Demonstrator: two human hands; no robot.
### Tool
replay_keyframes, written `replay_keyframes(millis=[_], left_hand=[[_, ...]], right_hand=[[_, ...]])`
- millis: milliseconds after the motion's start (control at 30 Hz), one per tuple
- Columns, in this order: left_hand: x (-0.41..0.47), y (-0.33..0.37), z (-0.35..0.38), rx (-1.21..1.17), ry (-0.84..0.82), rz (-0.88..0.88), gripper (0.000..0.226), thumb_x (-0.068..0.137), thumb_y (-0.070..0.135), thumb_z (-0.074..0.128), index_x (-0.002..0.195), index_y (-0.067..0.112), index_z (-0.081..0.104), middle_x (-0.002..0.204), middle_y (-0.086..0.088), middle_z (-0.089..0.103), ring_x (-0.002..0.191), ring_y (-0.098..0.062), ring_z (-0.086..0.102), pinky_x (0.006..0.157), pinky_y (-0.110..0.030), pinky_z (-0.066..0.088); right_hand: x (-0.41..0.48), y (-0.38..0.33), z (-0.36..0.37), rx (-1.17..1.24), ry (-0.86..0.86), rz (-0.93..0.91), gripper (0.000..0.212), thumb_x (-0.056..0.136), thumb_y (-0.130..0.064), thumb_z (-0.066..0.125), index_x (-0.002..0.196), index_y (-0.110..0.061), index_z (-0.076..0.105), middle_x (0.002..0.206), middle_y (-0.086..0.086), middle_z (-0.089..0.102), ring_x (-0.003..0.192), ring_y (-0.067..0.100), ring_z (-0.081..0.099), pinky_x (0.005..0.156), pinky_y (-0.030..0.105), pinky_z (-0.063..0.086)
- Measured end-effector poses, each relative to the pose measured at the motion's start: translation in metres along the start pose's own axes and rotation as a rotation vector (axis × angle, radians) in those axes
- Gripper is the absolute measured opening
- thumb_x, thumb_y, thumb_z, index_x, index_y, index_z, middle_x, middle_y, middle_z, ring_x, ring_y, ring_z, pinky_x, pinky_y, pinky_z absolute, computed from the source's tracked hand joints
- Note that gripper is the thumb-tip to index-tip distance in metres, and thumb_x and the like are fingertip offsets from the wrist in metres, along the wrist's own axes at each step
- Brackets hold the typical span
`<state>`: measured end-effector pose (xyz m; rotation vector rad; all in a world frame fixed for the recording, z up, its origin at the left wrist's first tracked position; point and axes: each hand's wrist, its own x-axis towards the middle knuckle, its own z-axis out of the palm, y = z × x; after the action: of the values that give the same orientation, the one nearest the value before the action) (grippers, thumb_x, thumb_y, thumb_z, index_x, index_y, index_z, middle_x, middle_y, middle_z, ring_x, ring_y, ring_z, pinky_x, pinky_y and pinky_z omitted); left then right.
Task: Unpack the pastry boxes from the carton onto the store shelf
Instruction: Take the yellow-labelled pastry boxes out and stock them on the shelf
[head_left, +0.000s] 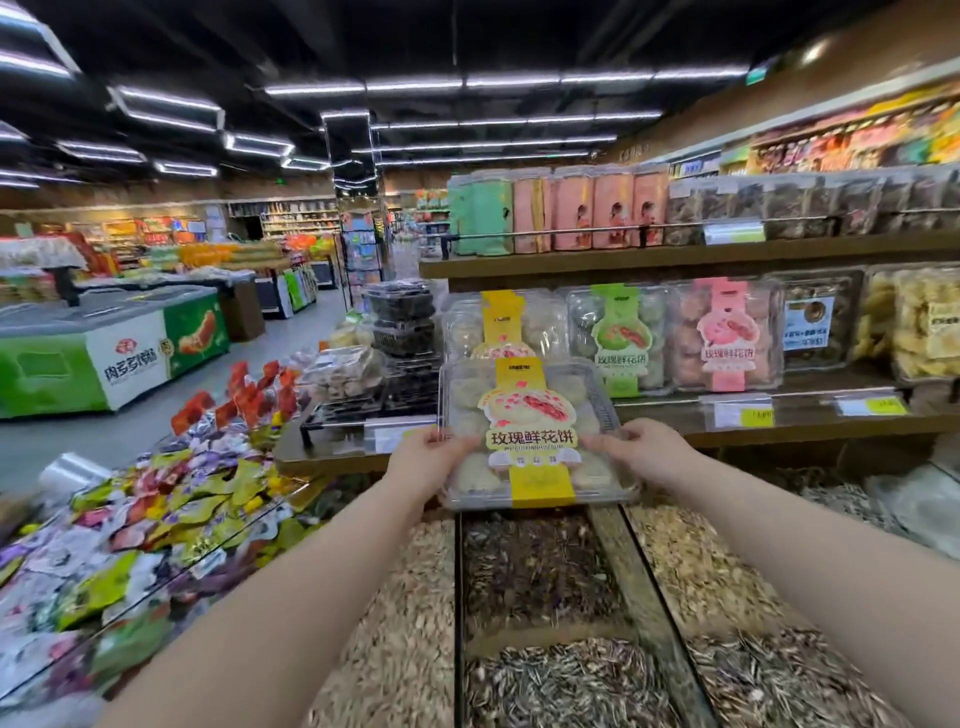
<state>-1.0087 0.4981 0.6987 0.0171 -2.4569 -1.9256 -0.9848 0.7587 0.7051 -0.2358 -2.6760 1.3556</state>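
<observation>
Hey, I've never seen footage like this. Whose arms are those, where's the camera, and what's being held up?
No machine here. One camera sits on a person's head, looking forward and down, so the two bare arms coming in from below are that person's own. The left hand and right hand grip opposite sides of a clear pastry box with a yellow label, held in the air before the wooden store shelf. On that shelf stand similar packs: a yellow-label box just behind it, then a green-label box and a pink-label box to the right. Under the arms lie open bins of seeds; wrapped snacks are heaped at the left. No carton shows.
</observation>
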Motion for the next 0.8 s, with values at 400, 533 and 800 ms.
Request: replay_keyframes(millis=[400,533,800], left_hand=[[0.133,0.046,0.018,-0.016,0.286,0.126,0.027,0.071,0.038,0.08,0.079,0.022,0.06,0.084,0.0,0.064,0.076,-0.014,0.061,0.073,-0.032,0.055],[0.168,0.044,0.018,0.058,0.271,0.207,0.034,0.072,0.041,0.078,0.097,0.023,0.063,0.102,-0.001,0.067,0.097,-0.023,0.065,0.09,-0.045,0.054],[0.182,0.012,0.021,0.213,0.223,0.301,0.058,0.081,0.047,0.069,0.129,0.018,0.054,0.125,-0.001,0.06,0.114,-0.022,0.057,0.095,-0.045,0.051]], right_hand=[[0.129,-0.048,-0.008,-0.072,0.075,-0.189,0.055,0.086,-0.047,0.063,0.121,-0.007,0.047,0.104,0.008,0.06,0.094,0.024,0.059,0.075,0.033,0.047],[0.164,-0.043,0.003,-0.072,0.127,-0.198,0.05,0.084,-0.049,0.063,0.115,-0.015,0.045,0.104,0.003,0.054,0.097,0.023,0.056,0.082,0.036,0.048],[0.199,-0.012,0.031,-0.105,0.179,-0.177,0.06,0.081,-0.053,0.065,0.12,-0.01,0.048,0.108,0.005,0.059,0.093,0.021,0.057,0.07,0.032,0.047]])
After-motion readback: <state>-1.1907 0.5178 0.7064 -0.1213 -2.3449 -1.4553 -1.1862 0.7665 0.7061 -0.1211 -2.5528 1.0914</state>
